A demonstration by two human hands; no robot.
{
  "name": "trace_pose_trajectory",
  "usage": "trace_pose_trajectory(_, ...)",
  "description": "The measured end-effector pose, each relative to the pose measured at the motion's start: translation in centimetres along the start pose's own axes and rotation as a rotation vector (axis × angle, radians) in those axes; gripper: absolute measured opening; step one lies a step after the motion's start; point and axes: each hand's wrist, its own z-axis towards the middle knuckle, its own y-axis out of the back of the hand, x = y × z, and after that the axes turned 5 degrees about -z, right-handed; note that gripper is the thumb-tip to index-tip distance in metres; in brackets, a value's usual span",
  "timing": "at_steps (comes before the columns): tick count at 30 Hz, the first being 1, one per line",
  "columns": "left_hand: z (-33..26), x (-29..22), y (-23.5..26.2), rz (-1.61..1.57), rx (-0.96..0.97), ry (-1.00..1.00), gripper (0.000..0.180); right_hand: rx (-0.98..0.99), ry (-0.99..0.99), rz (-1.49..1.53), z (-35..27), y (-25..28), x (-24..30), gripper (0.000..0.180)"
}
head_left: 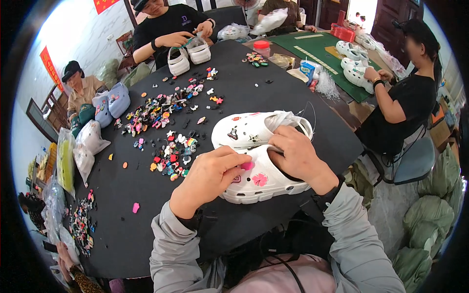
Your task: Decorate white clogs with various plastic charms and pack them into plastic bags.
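A pair of white clogs lies in front of me on the black table. On the nearer clog [266, 188], a pink flower charm [260, 179] and other pink charms sit on the upper. My left hand [210, 178] pinches a bright pink shoe charm [247, 166] against that upper. My right hand [298, 149] grips the same clog at its opening, with its fingers partly inside and hidden. Just behind stands the farther clog [229, 129], bearing several charms, among them a black-and-white one.
Loose colourful charms [163, 110] are heaped left of the clogs, with another pile [82, 222] at the left edge. A lone pink charm [136, 208] lies nearer me. Blue clogs [118, 100] and plastic bags stand far left. Co-workers handle white clogs [179, 61] across the table and at right.
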Motion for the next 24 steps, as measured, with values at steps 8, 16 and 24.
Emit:
trace_pose_trajectory(8,0.3,1.0,-1.3,0.0,-0.11,-0.157,0.019,-0.004,0.013,-0.025,0.1,-0.1,0.1,0.018)
trace_pose_trajectory(16,0.6,-0.3,-1.4,-0.007,-0.051,0.167,0.019,0.0,-0.003,-0.044,0.2,-0.2,-0.1,0.019)
trace_pose_trajectory(24,-0.5,-1.1,-0.2,0.16,0.016,-0.05,0.017,-0.046,0.018,0.022,-0.3,-0.5,0.1,0.015)
